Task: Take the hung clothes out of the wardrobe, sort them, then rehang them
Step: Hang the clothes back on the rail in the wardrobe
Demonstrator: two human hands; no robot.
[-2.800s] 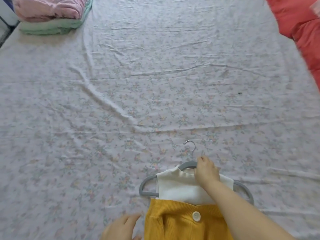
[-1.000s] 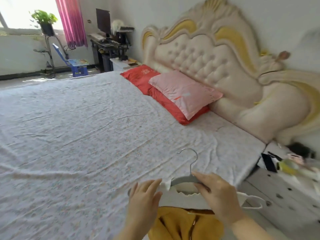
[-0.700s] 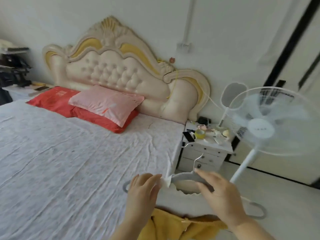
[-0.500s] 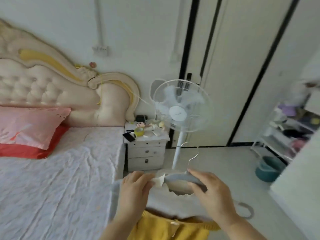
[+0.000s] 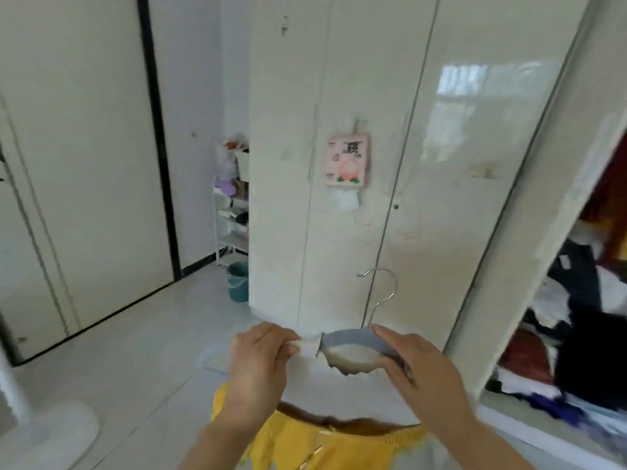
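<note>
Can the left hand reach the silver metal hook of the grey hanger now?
Probably yes. The left hand pinches the white top's collar beside the grey hanger; the silver metal hook stands bare just above, nothing between. It must first release the collar.

Both forearms reach up from six o'clock, the left hand pinched closed at its fingertips toward two o'clock, the right hand clamped with fingers pointing toward ten o'clock.
</note>
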